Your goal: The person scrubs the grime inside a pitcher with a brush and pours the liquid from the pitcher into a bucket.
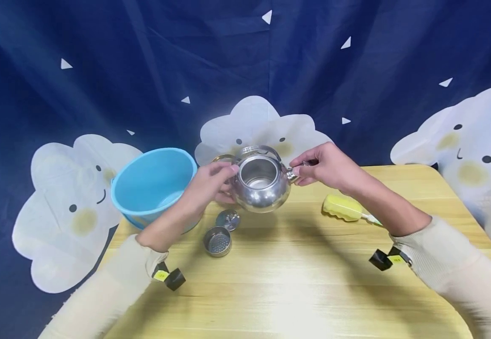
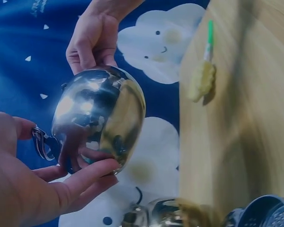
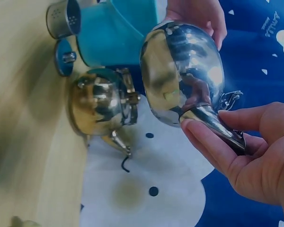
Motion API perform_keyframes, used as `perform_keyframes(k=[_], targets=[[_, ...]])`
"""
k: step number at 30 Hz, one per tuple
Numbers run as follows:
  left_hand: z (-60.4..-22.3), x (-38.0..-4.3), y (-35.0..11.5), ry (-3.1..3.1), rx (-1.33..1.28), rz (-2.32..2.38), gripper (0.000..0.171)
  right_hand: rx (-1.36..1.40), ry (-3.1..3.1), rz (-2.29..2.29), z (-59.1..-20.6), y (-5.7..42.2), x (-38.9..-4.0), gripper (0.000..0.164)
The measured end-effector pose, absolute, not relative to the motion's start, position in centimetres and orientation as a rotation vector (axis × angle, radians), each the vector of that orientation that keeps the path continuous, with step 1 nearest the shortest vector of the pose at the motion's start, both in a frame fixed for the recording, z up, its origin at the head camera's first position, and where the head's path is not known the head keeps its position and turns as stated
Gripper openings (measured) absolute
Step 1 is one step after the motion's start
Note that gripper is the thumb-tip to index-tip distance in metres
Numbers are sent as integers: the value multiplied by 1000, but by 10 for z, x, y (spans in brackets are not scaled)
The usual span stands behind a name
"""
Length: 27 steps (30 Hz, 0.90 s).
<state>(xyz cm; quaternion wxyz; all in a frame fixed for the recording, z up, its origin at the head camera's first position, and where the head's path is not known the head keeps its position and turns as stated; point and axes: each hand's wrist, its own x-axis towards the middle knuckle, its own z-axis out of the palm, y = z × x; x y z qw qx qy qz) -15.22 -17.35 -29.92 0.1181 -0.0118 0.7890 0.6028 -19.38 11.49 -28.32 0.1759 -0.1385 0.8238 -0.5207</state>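
A shiny steel teapot (image 1: 262, 195) hangs above the table, tipped so that its lidless mouth faces the head camera. My left hand (image 1: 207, 184) holds its body from the left, thumb near the handle and fingers against the rounded side. On the right, my right hand (image 1: 327, 165) grips the spout (image 3: 213, 124) between thumb and fingers. A second steel teapot (image 3: 97, 101) stands on the table behind, mostly hidden in the head view. Below the held teapot, a round metal lid (image 1: 228, 220) lies beside a perforated strainer basket (image 1: 218, 243).
A light blue bucket (image 1: 154, 172) stands at the table's back left. Toward the right lies a yellow sponge brush (image 1: 342, 208) with a green-ended handle, near my right forearm. Behind the wooden table (image 1: 245, 292) hangs a dark blue curtain (image 1: 228, 56) with white clouds.
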Motion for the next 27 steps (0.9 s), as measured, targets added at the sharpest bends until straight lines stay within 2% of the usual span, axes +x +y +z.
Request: perform_keyframes(k=[12, 22, 27], targets=[[-263, -167, -201, 2263, -86, 1781, 50, -417, 2389, -1476, -262, 79, -216, 26], [-242, -172, -235, 2269, -164, 1840, 62, -613, 2410, -1438, -251, 43, -238, 31], [-236, -173, -252, 2302, -181, 1866, 59, -615, 2261, -1491, -247, 29, -243, 36]])
